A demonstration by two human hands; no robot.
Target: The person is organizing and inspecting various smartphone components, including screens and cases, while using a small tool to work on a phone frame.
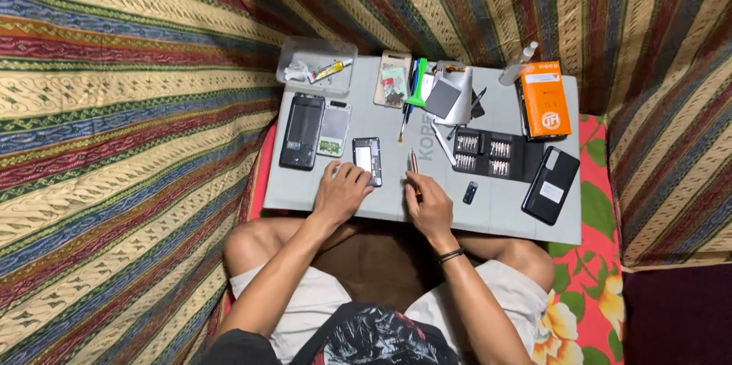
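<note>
Grey mat (488, 212): left hand (341, 191) touches small phone frame (367, 160); right hand (429, 203) grips screwdriver (415, 170).

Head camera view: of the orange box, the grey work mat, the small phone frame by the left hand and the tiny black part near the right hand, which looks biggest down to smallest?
1. grey work mat
2. orange box
3. small phone frame
4. tiny black part

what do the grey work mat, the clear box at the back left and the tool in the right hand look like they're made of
Grey work mat: likely soft rubber or silicone, matte, no glare.
Clear box: transparent plastic, glossy; its contents show through.
Tool in the right hand: thin shaft, yellowish-brown, possibly metal with a plastic or wooden grip; too small to be sure.
</note>
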